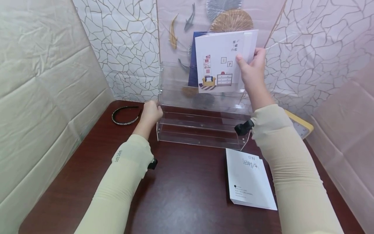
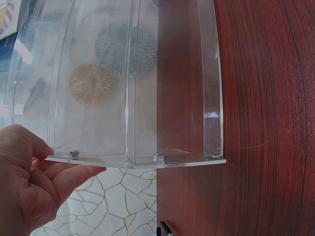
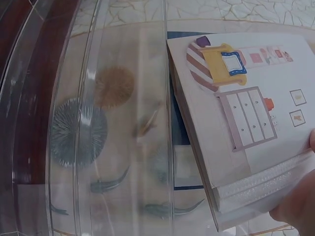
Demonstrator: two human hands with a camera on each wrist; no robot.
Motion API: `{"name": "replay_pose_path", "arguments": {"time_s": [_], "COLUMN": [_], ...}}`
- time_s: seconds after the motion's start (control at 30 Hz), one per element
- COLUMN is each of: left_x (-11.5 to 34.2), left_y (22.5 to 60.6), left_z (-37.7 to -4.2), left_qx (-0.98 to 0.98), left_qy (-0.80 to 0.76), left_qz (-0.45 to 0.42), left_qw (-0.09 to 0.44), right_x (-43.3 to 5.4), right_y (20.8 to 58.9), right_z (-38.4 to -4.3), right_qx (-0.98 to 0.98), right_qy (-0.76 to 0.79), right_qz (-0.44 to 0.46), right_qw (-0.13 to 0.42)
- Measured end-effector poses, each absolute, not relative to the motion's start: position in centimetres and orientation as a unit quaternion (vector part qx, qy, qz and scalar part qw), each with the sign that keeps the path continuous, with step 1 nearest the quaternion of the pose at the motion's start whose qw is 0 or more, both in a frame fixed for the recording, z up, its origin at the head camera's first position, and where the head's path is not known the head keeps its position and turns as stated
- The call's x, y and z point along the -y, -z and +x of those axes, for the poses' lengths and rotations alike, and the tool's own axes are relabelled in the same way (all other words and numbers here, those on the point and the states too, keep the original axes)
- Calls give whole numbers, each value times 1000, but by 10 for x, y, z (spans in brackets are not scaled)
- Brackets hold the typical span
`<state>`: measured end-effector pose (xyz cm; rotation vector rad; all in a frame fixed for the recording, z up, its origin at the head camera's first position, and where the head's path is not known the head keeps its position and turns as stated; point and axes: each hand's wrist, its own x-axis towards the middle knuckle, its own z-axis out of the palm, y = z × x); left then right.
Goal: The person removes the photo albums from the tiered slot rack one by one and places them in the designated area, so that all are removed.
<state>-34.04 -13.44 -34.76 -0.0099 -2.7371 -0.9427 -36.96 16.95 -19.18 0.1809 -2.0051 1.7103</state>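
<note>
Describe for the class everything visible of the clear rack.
The rack looks like clear plastic, with stepped shelves running across it and metal fasteners at one side. It stands on the brown table. Fingers of the left hand pinch its side edge, and a blue book appears to lean in its upper part.

Head view: from above, facing forward and down; farthest back, taking in whole length of clear acrylic tiered rack (image 1: pixel 200 124). Left wrist view: close at rack's left end, facing white wall with gold crackle lines (image 2: pixel 115 201), frame turned sideways. Right wrist view: also sideways, close to white book with furniture drawings (image 3: pixel 248 113), shared with head view. Rack common to all three.
</note>
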Motion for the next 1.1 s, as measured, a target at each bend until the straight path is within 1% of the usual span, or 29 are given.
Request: {"name": "replay_pose_path", "arguments": {"time_s": [0.17, 0.33, 0.43, 0.6, 0.73, 0.9, 0.97, 1.1], "left_x": [134, 136, 137, 138, 140, 141, 141, 142], "left_y": [348, 349, 349, 348, 348, 348, 348, 349], "left_z": [-341, -342, -342, -343, -344, -346, -347, -348], "left_qx": [937, 938, 938, 939, 939, 940, 941, 943], "left_qy": [331, 326, 324, 323, 322, 319, 317, 313], "left_qz": [-4, -8, -10, -10, -10, -9, -11, -15], "left_qw": [116, 122, 123, 117, 119, 121, 119, 112], "right_x": [-173, -177, -179, -177, -170, -161, -157, -150], "right_y": [188, 179, 177, 190, 214, 258, 278, 318], "right_z": [-364, -353, -341, -308, -277, -251, -242, -226], "right_qx": [740, 674, 632, 623, 623, 599, 605, 635], "right_qy": [-621, -683, -721, -736, -756, -797, -796, -766], "right_qz": [80, 104, 122, 137, 109, 67, 33, -44], "right_qw": [245, 261, 259, 227, 167, 36, -15, -93]}}
